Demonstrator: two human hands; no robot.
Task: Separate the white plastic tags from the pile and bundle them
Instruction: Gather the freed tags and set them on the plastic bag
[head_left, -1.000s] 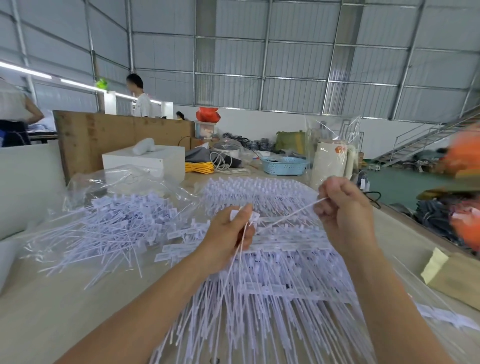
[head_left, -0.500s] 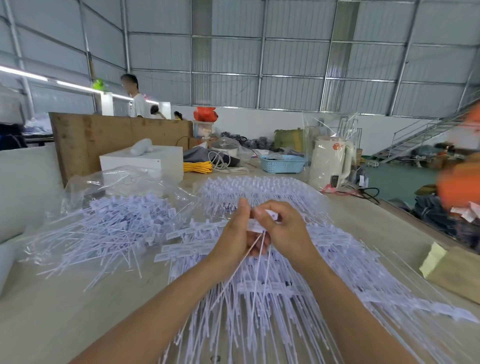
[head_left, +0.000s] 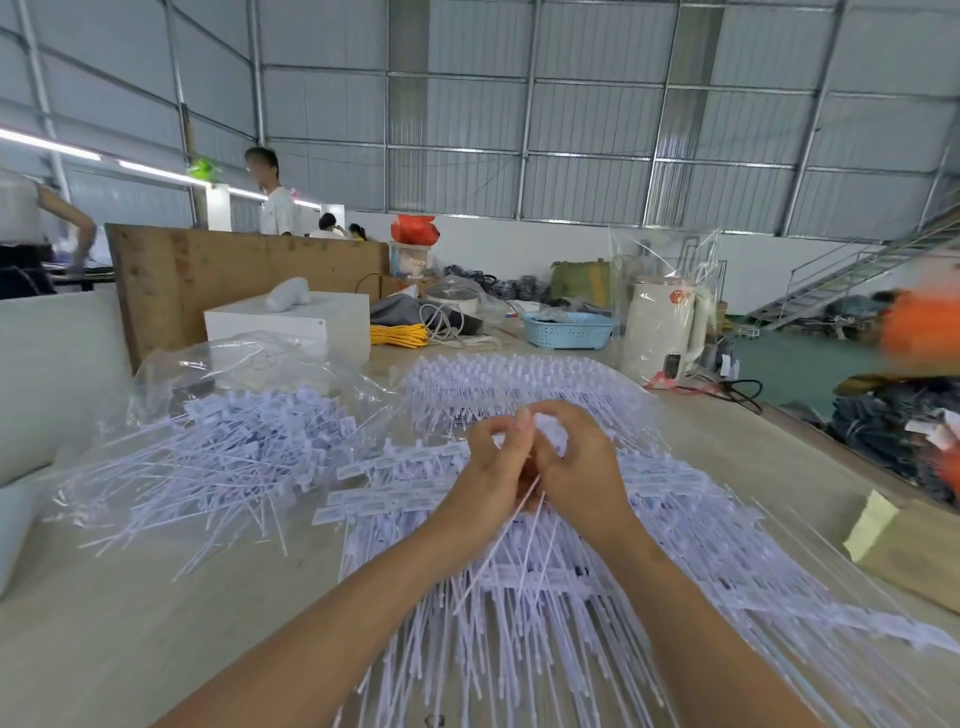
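Observation:
A broad pile of white plastic tags (head_left: 597, 613) with long thin tails covers the wooden table in front of me. My left hand (head_left: 493, 467) and my right hand (head_left: 576, 462) meet above its middle, fingers curled. Together they pinch the heads of a small bundle of tags (head_left: 519, 525), whose tails hang down toward me between the wrists. A second heap of tags (head_left: 223, 447) lies to the left, partly on a clear plastic bag (head_left: 249, 358). More tags in neat rows (head_left: 519, 379) lie just beyond my hands.
A white box (head_left: 291, 322), yellow cord (head_left: 397, 335), a blue basket (head_left: 569, 330) and a wrapped white kettle (head_left: 665, 325) stand at the far side of the table. A cardboard piece (head_left: 904, 545) lies at the right edge. People stand behind a wooden board (head_left: 234, 265).
One second ago my right hand was out to the right, drawing one tag's tail away. It has come back to my left hand, and both now hold the bundle's heads together.

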